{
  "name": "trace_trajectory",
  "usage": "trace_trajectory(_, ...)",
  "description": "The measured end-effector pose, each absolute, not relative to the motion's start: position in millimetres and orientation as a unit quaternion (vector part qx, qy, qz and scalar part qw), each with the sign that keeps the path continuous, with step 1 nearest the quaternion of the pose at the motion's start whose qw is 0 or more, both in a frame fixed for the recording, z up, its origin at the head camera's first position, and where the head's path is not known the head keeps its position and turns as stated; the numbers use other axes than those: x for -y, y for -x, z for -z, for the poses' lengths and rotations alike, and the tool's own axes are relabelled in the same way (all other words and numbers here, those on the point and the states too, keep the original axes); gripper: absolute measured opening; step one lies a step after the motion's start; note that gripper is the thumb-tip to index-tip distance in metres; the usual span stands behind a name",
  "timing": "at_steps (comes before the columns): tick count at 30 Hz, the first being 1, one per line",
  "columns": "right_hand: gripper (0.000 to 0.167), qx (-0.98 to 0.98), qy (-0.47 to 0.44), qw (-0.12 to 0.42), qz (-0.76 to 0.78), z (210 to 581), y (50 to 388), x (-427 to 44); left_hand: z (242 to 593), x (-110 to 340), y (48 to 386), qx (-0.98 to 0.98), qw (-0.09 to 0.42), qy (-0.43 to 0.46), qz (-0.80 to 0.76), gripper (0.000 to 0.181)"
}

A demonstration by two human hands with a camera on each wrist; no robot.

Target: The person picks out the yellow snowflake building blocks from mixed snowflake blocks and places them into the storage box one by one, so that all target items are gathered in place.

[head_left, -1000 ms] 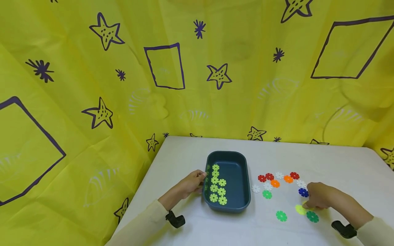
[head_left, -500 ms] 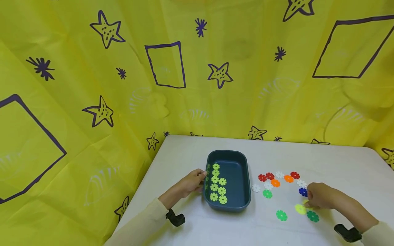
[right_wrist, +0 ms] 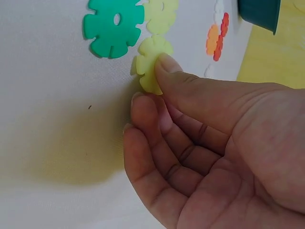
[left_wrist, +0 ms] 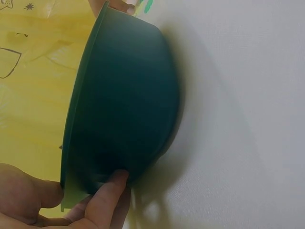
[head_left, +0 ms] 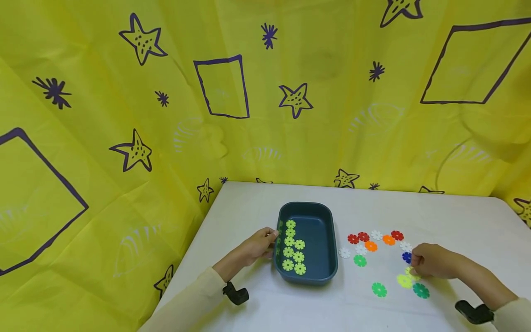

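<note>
My left hand grips the left side of a dark teal plastic tub, thumb at the rim and fingers against the outer wall. Inside the tub, several yellow-green notched flower discs lie along its left side. My right hand pinches the edge of a yellow flower disc, thumb on its upper face; the fingertip contact underneath is hidden. Beside that disc, another yellow flower disc and a dark green flower disc lie on the table. A blue flower disc is just beyond the right fingers.
Red, orange and white discs lie scattered right of the tub. Two lighter green discs are nearer. The white table meets a yellow patterned curtain at the back and left.
The right hand has shifted slightly, and more of the yellow disc at its fingertips shows now. The left hand and the tub stay where they were.
</note>
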State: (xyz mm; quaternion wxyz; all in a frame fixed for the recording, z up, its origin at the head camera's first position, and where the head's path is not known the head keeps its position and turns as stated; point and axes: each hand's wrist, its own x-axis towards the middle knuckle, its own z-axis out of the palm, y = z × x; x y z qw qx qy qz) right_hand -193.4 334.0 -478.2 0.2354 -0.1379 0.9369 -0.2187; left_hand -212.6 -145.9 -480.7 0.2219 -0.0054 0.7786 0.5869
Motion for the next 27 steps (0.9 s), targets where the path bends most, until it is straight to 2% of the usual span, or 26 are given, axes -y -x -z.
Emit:
trace_trajectory(22,0.022,-0.925,0.199,0.256,0.196,463,216,-296,481,147,213,-0.780,0.222,0.005,-0.585,0.034)
trace_trajectory(27,0.017,-0.903,0.210,0.285,0.245,465,225,-293,483,147,214,-0.775,0.223,0.003,-0.591,0.032)
